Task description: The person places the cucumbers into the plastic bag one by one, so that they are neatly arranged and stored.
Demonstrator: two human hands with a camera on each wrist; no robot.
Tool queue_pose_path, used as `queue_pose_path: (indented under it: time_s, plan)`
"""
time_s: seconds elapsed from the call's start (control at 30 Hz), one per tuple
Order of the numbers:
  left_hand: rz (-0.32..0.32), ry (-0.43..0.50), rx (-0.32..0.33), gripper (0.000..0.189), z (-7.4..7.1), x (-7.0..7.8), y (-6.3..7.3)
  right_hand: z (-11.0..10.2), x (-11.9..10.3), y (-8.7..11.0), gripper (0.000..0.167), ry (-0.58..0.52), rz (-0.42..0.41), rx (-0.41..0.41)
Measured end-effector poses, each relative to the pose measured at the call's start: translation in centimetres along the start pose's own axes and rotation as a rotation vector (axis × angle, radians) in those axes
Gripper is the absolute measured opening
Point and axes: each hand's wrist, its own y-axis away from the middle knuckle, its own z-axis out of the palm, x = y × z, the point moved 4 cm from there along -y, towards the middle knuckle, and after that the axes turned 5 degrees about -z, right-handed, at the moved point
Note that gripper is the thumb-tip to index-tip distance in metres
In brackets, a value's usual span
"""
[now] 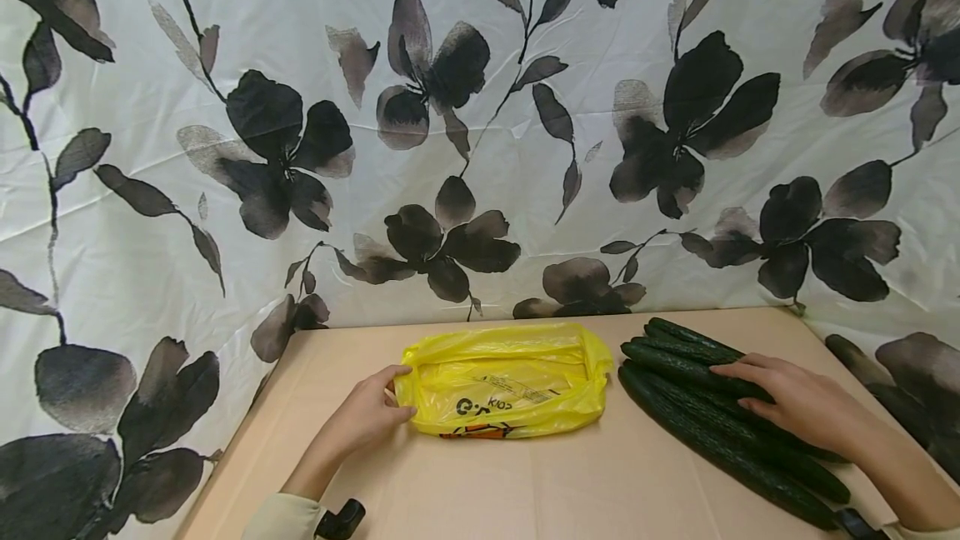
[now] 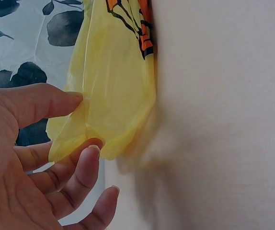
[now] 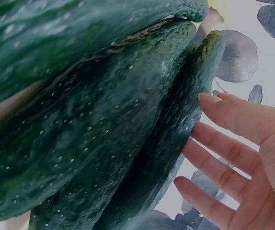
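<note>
Right hand (image 1: 806,407), fingers loosely spread, touched the cucumbers (image 1: 697,419); left hand (image 1: 367,411) pinched the left end of the bag (image 1: 513,382) between thumb and fingers. Floral cloth (image 1: 525,165) hung behind the counter (image 1: 487,486). The cucumbers lay bunched on its right; just left of them lay the yellow bag.

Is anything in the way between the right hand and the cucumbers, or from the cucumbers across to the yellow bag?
Nothing visible. The right hand is right at the cucumbers, and only a narrow strip of tabletop separates them from the yellow bag, whose far end the left hand pinches.
</note>
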Motion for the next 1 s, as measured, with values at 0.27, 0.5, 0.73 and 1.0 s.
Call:
queue_pose_path:
  time_s: [0.27,0.5,0.73,1.0]
  plan:
    - [-0.006,-0.005,-0.007,0.067,-0.16,-0.13,0.09,0.37,0.74,0.29,0.058,0.010,-0.018,0.003]
    - [-0.006,0.002,-0.007,0.067,-0.29,-0.44,0.02,0.49,0.92,0.28,0.054,-0.013,-0.029,0.003]
    - [-0.001,-0.005,-0.004,0.066,-0.27,-0.48,-0.11,0.61,1.04,-0.03,0.051,-0.003,-0.025,0.020]
    - [-0.002,-0.023,0.001,0.067,-0.12,-0.36,-0.19,1.04,0.84,-0.15,0.054,-0.002,-0.025,0.024]
